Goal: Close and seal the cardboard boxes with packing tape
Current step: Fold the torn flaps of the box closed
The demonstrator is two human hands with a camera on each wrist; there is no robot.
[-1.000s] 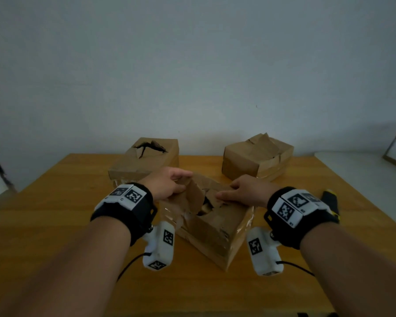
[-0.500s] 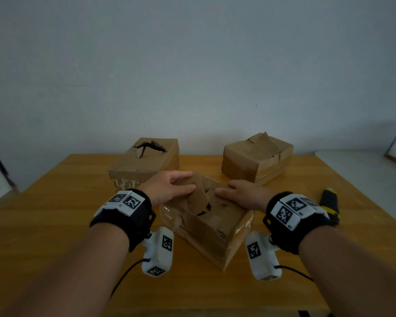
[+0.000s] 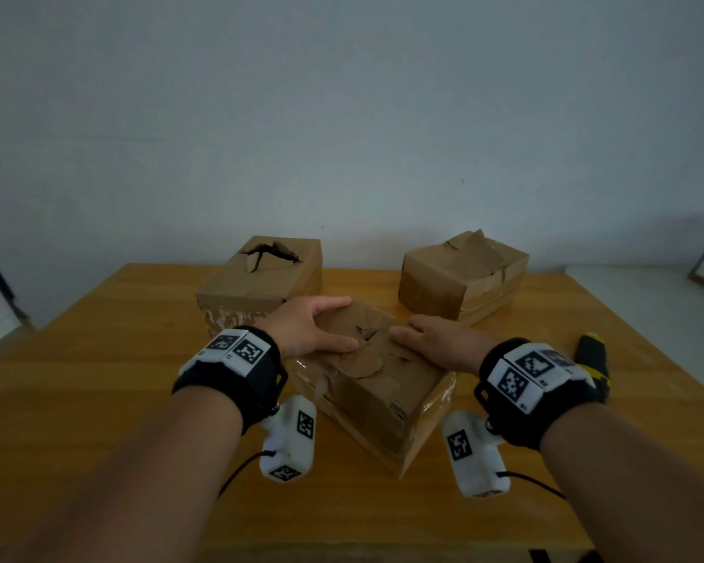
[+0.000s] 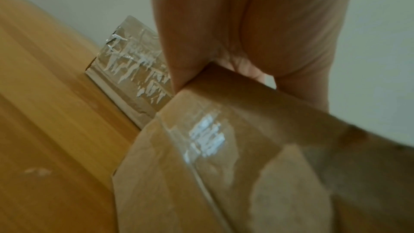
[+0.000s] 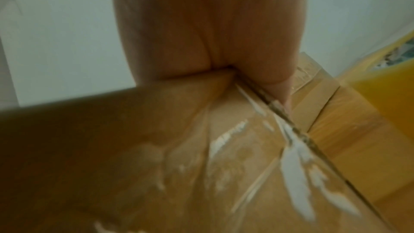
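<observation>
left grip: my left hand (image 3: 307, 329) lies flat on the near box (image 3: 376, 384), fingers straight, thumb along the torn flaps (image 3: 362, 351). Released, pressing, not clasping.
right grip: my right hand (image 3: 437, 343) is also flat and released, fingers pointing in toward the flap seam from the other side.
why: I judge both palms are pinning the ragged flaps level so tape can bridge the seam; let go and they likely spring up.
box position: near box sits on the tabletop (image 3: 98, 379), centre, right in front of me, between my wrists.
box heading: turned diagonally, one corner toward me; long axis runs from near-right to far-left.
old tape: glossy strips already on its side walls (image 4: 208, 135).
other boxes: far-left box (image 3: 261, 278) has a torn hole on top; far-right box (image 3: 464, 274) has rumpled flaps. Both well apart from my hands.
tool: black-and-yellow item (image 3: 594, 355) just beyond my right wrist; cannot tell what it is.
tape roll: not visible.
</observation>
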